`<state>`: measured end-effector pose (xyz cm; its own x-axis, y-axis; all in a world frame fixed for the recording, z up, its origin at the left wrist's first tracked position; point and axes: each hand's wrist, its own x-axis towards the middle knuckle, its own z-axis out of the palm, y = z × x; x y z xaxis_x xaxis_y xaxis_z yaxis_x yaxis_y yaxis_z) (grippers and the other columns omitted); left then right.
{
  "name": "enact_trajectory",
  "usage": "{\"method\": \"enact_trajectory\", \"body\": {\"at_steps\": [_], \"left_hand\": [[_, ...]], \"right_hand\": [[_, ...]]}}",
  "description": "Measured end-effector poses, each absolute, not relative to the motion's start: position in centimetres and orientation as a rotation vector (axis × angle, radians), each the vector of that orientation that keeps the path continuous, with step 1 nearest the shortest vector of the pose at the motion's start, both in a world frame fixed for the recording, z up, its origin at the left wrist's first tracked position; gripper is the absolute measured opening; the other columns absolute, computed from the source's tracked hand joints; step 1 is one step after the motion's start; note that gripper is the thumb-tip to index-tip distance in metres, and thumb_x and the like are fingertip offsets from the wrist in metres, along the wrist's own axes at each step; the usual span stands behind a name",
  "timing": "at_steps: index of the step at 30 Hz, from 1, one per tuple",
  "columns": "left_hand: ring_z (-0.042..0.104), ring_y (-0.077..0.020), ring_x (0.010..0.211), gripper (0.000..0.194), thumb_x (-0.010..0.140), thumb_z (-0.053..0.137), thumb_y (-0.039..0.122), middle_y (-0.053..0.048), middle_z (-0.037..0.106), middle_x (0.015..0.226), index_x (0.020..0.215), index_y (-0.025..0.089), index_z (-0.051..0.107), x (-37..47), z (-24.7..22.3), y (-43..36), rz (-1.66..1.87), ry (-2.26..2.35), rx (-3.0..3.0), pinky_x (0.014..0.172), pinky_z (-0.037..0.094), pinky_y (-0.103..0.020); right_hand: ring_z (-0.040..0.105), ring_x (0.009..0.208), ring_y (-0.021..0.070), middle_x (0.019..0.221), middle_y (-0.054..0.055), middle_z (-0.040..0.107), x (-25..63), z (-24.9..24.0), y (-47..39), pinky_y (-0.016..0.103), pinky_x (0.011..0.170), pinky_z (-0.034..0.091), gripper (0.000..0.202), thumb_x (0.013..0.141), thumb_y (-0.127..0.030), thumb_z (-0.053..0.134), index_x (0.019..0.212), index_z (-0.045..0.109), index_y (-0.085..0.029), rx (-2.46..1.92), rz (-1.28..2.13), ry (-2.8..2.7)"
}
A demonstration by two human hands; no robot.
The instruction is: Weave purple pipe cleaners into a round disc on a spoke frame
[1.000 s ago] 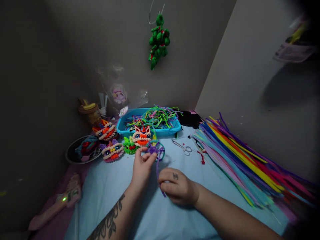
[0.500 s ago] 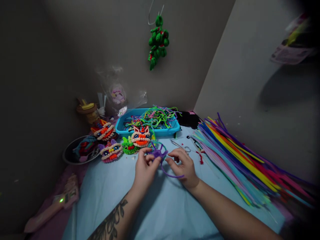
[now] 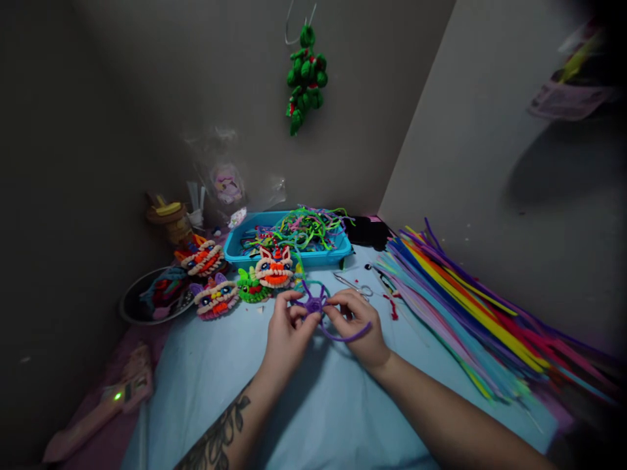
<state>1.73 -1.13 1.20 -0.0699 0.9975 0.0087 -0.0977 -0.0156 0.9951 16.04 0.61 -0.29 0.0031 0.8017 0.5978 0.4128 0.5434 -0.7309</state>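
A blue-covered bench (image 3: pixel 210 391) tucked into a dim, grey-walled corner (image 3: pixel 416 111)
The left hand (image 3: pixel 288 329) and right hand (image 3: pixel 361 329) both pinch a purple pipe-cleaner piece (image 3: pixel 315 305) over the bench's middle; a blue tray (image 3: pixel 318 259) of tangled strips (image 3: pixel 308 228) sits at the far side, bright stems (image 3: pixel 470 313) spread along the right, and a green ornament (image 3: pixel 306 81) hangs against the far wall (image 3: pixel 367 98)

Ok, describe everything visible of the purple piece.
The purple piece looks fuzzy, like pipe cleaner: a small round centre, short spokes fanning out, one longer strand curving across the right hand. Held above the light-blue surface, it is pinched on its left by the left hand, on its right by the right; some is hidden.
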Motion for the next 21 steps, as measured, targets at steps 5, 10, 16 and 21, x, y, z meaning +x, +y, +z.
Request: {"method": "enact_trajectory", "body": {"at_steps": [5,10,16,21], "left_hand": [[0.040,-0.0067,0.047,0.037,0.070,0.069,0.025,0.009,0.052,0.058,0.097,0.023,0.044,1.6,1.2,-1.2,1.310,1.186,1.150,0.048,0.029,-0.018],[0.040,-0.0070,0.049,0.036,0.072,0.067,0.023,0.008,0.052,0.060,0.100,0.022,0.045,1.3,1.0,-1.3,1.307,1.199,1.220,0.049,0.031,-0.018],[0.039,-0.0068,0.047,0.034,0.073,0.065,0.022,0.008,0.054,0.061,0.100,0.022,0.044,1.3,0.6,-1.2,1.287,1.216,1.263,0.047,0.030,-0.018],[0.040,-0.0062,0.048,0.036,0.072,0.066,0.023,0.009,0.053,0.060,0.099,0.022,0.043,1.4,0.7,-0.9,1.296,1.215,1.199,0.048,0.031,-0.017]], "right_hand": [[0.058,0.070,0.0157,0.078,0.004,0.061,16.1,-0.4,0.6,0.028,0.060,0.047,0.009,0.080,-0.017,0.060,0.080,0.068,-0.021,-1.019,0.458,-1.636],[0.059,0.076,0.0167,0.085,0.005,0.059,15.9,-1.1,0.7,0.029,0.065,0.049,0.009,0.082,-0.021,0.059,0.082,0.069,-0.021,-1.042,0.624,-1.603],[0.057,0.096,0.0216,0.110,0.010,0.052,15.9,-1.3,1.0,0.038,0.082,0.049,0.013,0.080,-0.025,0.060,0.071,0.066,-0.018,-1.116,0.796,-1.525],[0.054,0.106,0.0239,0.119,0.009,0.050,16.2,-1.1,1.2,0.042,0.090,0.045,0.009,0.079,-0.025,0.059,0.076,0.066,-0.020,-1.097,0.884,-1.533]]}}
